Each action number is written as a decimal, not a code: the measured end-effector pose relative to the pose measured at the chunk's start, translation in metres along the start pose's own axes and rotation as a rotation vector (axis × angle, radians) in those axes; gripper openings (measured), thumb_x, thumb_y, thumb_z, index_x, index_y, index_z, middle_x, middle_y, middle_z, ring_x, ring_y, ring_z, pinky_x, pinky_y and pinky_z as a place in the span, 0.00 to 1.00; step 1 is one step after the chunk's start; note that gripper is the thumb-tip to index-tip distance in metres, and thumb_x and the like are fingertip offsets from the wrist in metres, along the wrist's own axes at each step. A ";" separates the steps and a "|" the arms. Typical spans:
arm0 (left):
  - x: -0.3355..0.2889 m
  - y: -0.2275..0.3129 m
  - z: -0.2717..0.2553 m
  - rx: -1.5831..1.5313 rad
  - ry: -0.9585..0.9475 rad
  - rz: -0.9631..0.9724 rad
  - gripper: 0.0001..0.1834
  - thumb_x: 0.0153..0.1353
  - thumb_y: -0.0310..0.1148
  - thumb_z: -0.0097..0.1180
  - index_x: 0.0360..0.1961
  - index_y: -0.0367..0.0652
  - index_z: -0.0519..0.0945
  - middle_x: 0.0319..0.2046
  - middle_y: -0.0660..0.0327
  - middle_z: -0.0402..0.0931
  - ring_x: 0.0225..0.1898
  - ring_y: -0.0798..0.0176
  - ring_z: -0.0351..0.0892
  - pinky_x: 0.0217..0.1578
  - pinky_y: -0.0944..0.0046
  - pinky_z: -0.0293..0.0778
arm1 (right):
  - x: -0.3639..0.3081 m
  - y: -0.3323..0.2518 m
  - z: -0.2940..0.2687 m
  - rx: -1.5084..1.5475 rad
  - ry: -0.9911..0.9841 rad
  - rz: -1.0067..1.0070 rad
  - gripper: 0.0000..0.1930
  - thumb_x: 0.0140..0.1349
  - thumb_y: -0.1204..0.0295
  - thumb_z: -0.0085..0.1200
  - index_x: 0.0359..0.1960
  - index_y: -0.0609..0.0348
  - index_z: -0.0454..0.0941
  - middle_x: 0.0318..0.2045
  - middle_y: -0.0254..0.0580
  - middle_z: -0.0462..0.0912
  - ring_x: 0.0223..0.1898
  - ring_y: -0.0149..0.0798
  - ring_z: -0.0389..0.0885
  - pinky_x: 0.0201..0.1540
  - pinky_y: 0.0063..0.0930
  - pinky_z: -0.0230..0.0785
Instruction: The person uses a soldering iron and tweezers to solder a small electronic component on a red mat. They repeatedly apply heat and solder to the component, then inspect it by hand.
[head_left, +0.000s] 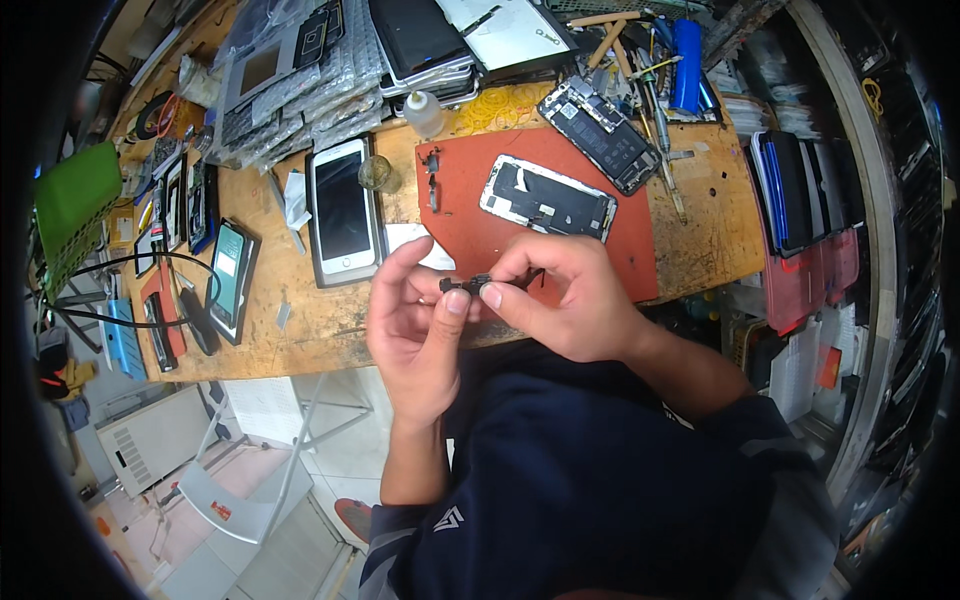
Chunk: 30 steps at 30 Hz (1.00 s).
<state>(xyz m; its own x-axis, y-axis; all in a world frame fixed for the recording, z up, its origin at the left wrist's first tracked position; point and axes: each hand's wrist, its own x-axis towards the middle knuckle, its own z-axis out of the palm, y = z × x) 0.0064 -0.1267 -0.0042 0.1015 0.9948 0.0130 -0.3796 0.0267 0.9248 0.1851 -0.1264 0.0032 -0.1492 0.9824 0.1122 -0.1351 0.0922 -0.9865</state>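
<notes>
Over the front edge of the orange-red mat [632,255], my two hands meet at a small black phone part [466,284], which looks like a flex-cable piece. My left hand [415,335] pinches one end between thumb and fingers. On the other end, the thumb and index finger of my right hand [575,300] are closed. Fingers hide some of the part. Beyond them on the mat lies a white-edged phone screen [550,197], back side up. An opened phone body [600,132] with its dark battery showing rests at the mat's far right corner. Several tiny phone parts [432,185] sit along the mat's left side.
A white phone [343,215] lies left of the mat, beside a small glass jar [375,173]. Behind stand a squeeze bottle [422,115] and stacked bubble-wrapped panels [300,100]. Tools and a blue cylinder [686,65] crowd the far right. Black cables [130,262] loop at left.
</notes>
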 end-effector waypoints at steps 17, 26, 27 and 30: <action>0.005 0.016 0.003 0.981 -0.056 0.572 0.14 0.56 0.13 0.68 0.44 0.37 0.87 0.34 0.55 0.80 0.35 0.57 0.81 0.35 0.62 0.77 | 0.002 -0.001 0.005 -0.614 0.149 -0.472 0.10 0.52 0.80 0.69 0.30 0.56 0.78 0.24 0.36 0.80 0.26 0.43 0.81 0.34 0.36 0.67; 0.010 0.024 -0.008 1.051 -0.109 0.644 0.22 0.55 0.12 0.67 0.52 0.37 0.83 0.39 0.55 0.84 0.40 0.53 0.81 0.45 0.57 0.74 | 0.000 -0.008 0.002 -0.554 0.052 -0.351 0.08 0.55 0.79 0.67 0.30 0.57 0.78 0.26 0.35 0.81 0.28 0.41 0.83 0.36 0.36 0.66; 0.009 0.023 -0.009 1.032 -0.096 0.628 0.22 0.55 0.13 0.68 0.52 0.38 0.83 0.40 0.55 0.84 0.40 0.53 0.80 0.44 0.57 0.74 | 0.001 -0.008 0.002 -0.555 0.048 -0.346 0.08 0.55 0.79 0.67 0.30 0.57 0.78 0.26 0.35 0.81 0.28 0.41 0.83 0.36 0.36 0.66; 0.004 0.024 -0.011 1.057 -0.022 0.620 0.22 0.56 0.17 0.70 0.53 0.38 0.83 0.44 0.54 0.83 0.44 0.54 0.80 0.46 0.56 0.73 | 0.001 -0.007 0.003 -0.559 0.072 -0.376 0.08 0.55 0.79 0.68 0.30 0.57 0.78 0.26 0.35 0.81 0.28 0.41 0.82 0.35 0.36 0.66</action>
<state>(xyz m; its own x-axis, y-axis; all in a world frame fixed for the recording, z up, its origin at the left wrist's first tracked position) -0.0124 -0.1207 0.0134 0.1884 0.8086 0.5574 0.5626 -0.5541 0.6136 0.1825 -0.1261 0.0107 -0.1233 0.8738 0.4705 0.3647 0.4808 -0.7974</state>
